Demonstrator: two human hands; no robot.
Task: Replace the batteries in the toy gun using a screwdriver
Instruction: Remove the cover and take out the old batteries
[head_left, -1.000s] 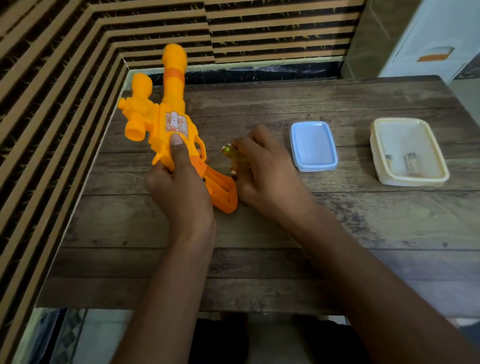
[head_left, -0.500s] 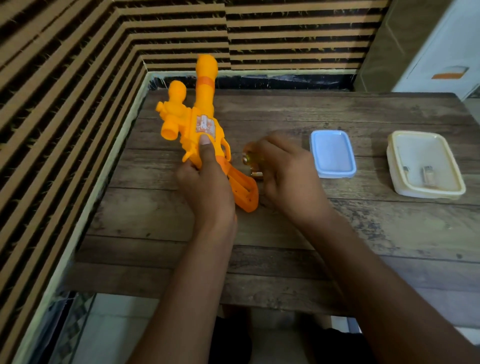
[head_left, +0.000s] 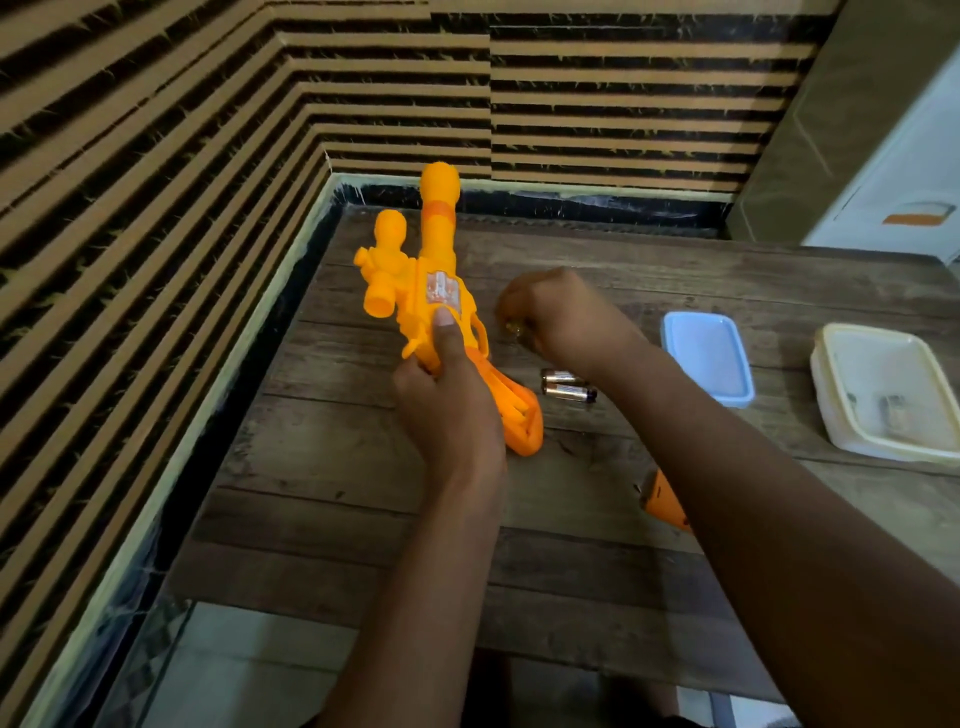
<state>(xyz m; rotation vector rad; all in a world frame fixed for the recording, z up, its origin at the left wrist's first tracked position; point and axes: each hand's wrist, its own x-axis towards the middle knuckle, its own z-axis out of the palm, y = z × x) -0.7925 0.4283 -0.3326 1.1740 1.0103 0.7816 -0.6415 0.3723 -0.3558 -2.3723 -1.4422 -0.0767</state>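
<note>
Wood-plank table (head_left: 727, 280), striped wall behind; orange toy gun (head_left: 436, 291) at table's left, barrel pointing away; left hand (head_left: 447, 410) wrapped round its grip, thumb up on body; right hand (head_left: 566, 317) just beside gun, fingers curled on small yellowish item (head_left: 515, 327), mostly hidden; 2 batteries (head_left: 567, 385) lying on table betw. the arms; blue lid (head_left: 709, 358) and cream tub (head_left: 823, 395) to the right.

No readable text; toy gun (head_left: 410, 306) sticker (head_left: 442, 292) blurred.
</note>
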